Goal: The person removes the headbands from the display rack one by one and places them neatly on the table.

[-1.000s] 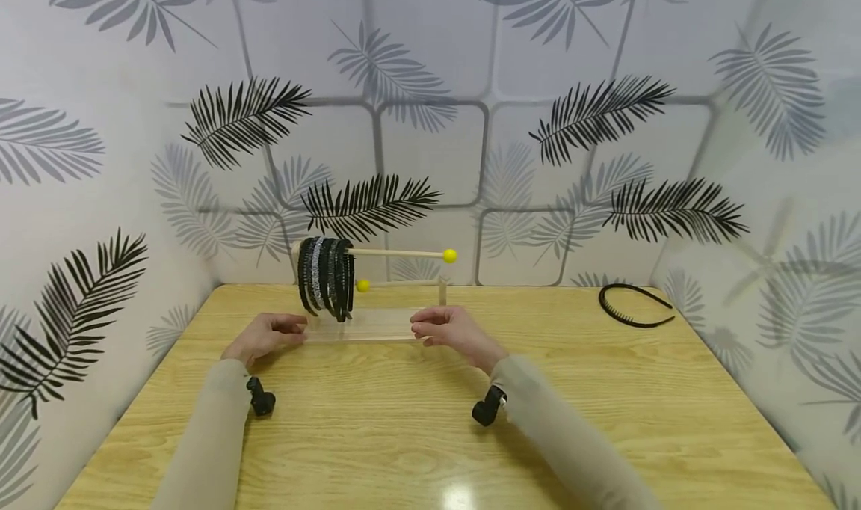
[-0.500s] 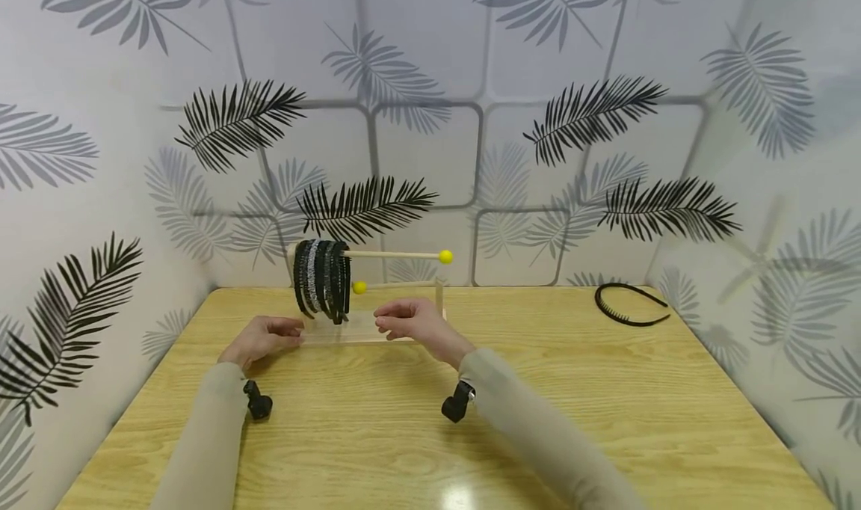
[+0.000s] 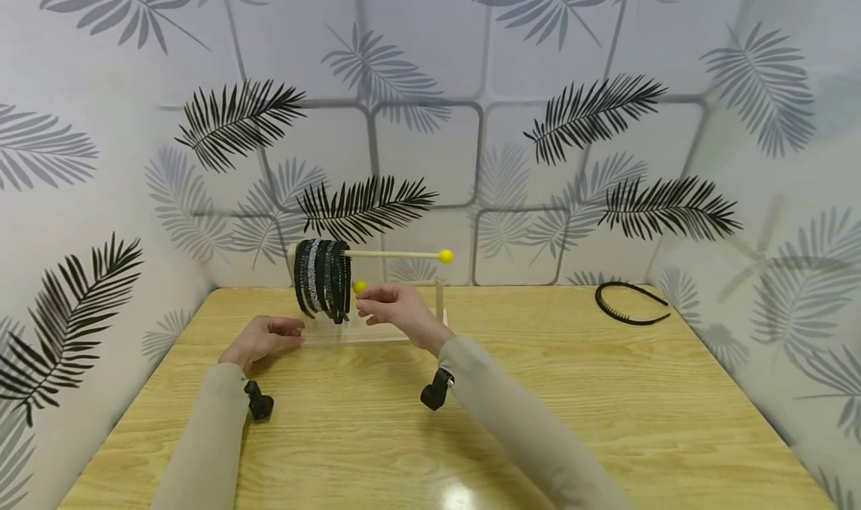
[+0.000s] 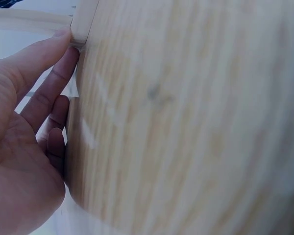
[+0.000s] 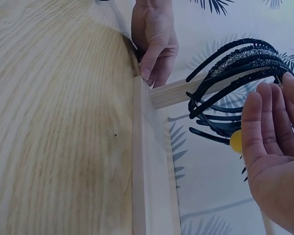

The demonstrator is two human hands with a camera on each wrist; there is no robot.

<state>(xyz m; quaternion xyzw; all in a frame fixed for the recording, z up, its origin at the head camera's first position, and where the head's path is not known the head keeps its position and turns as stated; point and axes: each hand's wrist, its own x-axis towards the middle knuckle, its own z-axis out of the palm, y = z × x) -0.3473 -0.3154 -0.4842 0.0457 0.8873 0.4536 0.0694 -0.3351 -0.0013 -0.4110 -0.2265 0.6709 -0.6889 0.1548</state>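
A pale wooden headband stand (image 3: 377, 333) sits near the back of the table, with two rods tipped by yellow balls (image 3: 446, 256). Several dark headbands (image 3: 323, 280), one with silver glitter, hang together on the upper rod's left part. My left hand (image 3: 258, 338) holds the left end of the stand's base; in the left wrist view, thumb and index finger (image 4: 63, 63) meet at its corner. Just right of the headbands is my right hand (image 3: 400, 312), its fingers lightly bent and nothing seen between them. Whether its fingertips touch the outermost headband, I cannot tell.
A single black toothed headband (image 3: 646, 323) lies at the table's back right. The wooden table (image 3: 377, 435) meets walls with a leaf pattern (image 3: 430, 158) at the back and sides. The lower rod, with its own yellow ball (image 3: 359, 286), is partly behind my right hand.
My right hand has left the right end of the base and moved left and slightly up to the headbands. The left hand stays at the base; the view shifted slightly.
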